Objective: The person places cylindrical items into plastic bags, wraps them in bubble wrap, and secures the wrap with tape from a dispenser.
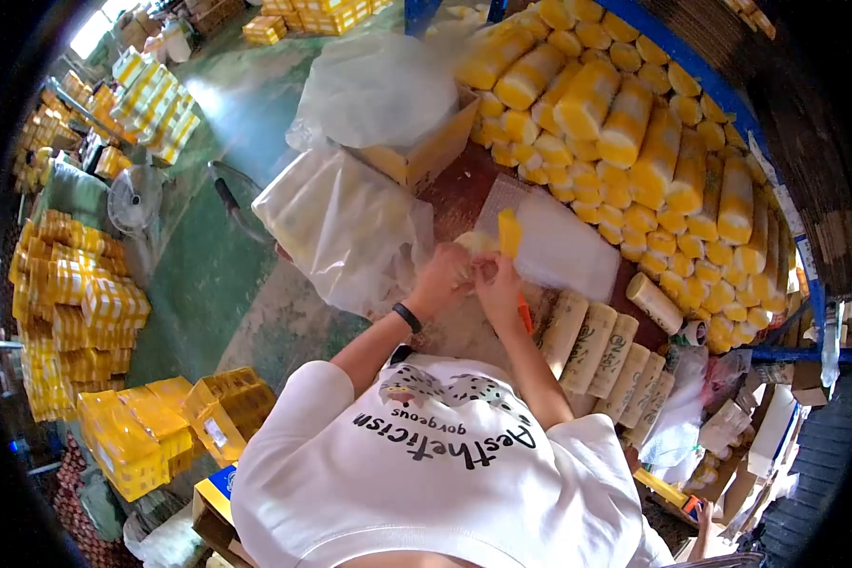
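My left hand (442, 275), with a black band on its wrist, has its fingers closed close beside my right hand (495, 280). My right hand's fingers are pinched together too. What they hold is too small and hidden to make out. A large clear plastic bag (336, 227) with pale contents lies just left of my left hand. Beyond my fingertips is a pale yellowish thing (476, 243), partly covered. A yellow strip (509, 233) stands up just past my right hand. Behind it lies a stack of translucent plastic sheets (563, 241).
Yellow-and-white wrapped rolls (625, 123) are piled at the right beside a blue frame (743, 114). Rolls with printed writing (592, 350) lie by my right arm. A cardboard box (426, 151) holds plastic film. Yellow-taped boxes (137, 426) and a fan (134, 201) stand left.
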`<state>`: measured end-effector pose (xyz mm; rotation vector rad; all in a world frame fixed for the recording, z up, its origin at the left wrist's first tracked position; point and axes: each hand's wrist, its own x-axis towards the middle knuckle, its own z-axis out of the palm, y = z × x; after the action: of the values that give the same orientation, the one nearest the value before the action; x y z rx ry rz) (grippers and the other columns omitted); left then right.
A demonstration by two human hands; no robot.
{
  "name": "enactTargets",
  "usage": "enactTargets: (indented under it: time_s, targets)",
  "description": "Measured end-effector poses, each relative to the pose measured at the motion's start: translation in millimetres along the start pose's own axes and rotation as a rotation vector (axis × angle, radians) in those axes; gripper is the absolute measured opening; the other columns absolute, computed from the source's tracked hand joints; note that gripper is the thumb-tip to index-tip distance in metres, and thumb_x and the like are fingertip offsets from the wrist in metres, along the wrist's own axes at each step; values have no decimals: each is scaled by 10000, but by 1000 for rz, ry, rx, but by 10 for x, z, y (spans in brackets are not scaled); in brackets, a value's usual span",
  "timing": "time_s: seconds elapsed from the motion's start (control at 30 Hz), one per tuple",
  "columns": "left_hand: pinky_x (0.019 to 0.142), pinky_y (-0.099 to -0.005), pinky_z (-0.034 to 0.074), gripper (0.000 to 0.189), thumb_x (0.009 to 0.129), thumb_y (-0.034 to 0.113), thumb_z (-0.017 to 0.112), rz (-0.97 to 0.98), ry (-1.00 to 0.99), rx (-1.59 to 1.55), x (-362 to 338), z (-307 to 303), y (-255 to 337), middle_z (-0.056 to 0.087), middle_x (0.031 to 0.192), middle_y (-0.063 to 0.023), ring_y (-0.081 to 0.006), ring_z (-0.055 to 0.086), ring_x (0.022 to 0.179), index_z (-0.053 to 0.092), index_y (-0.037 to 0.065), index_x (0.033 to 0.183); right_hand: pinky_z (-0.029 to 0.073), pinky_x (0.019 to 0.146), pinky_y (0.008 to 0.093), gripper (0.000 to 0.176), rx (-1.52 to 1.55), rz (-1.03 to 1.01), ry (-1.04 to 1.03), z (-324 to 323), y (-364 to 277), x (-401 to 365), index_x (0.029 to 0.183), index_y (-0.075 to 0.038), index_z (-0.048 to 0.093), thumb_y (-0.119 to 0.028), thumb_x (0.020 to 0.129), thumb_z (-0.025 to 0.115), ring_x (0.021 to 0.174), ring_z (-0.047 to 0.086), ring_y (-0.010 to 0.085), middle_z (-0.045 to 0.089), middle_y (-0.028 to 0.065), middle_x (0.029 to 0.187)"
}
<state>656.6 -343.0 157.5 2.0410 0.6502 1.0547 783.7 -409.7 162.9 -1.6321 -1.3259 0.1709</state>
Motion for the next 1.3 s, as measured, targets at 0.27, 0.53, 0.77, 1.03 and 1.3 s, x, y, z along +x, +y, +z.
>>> enactTargets:
  time_s: [0.27, 0.53, 0.77, 1.03, 1.3]
  targets:
    - [953, -431, 407, 508, 622, 128, 681, 347, -140, 190, 7, -30, -230, 559, 1151, -101, -315, 501, 1097, 585, 57, 1116, 504, 732, 359, 371, -235, -193, -111, -147, -78, -171, 1066, -11, 563, -29, 719, 694, 865, 620, 264, 604, 149, 969]
    - [1033, -429, 372, 392, 721, 156, 667, 449, -93, 302, 17, -58, -40, 567, 1113, -84, -269, 492, 1148, 595, 63, 1095, 386, 798, 370, 221, -206, -148, 51, -942, -587, 249, 861, -27, 655, -99, 679, 758, 959, 430, 291, 433, 126, 1089]
    - [976, -402, 417, 352, 741, 161, 669, 378, -61, 311, -7, 12, -60, 571, 1106, -69, -251, 532, 1086, 601, 74, 1075, 386, 616, 260, 240, 1020, 506, -156, -1047, -381, 256, 1070, -102, 625, -117, 831, 642, 671, 455, 123, 497, 29, 853]
    - [886, -392, 433, 235, 723, 156, 675, 382, 53, 358, 50, 200, 48, 564, 1063, -77, -260, 523, 1055, 609, 78, 934, 216, 379, 165, 441, 2339, 759, -381, -702, -304, -122, 1328, -122, 460, -349, 951, 438, 377, 231, 29, 287, -70, 476]
    - [909, -399, 418, 201, 736, 144, 661, 340, 50, 382, -69, 254, -44, 552, 1084, -88, -268, 506, 1068, 587, 58, 902, 326, 511, 179, 372, 1904, 780, -221, -643, -404, -183, 1198, -30, 529, -279, 921, 522, 576, 412, 46, 453, -37, 654]
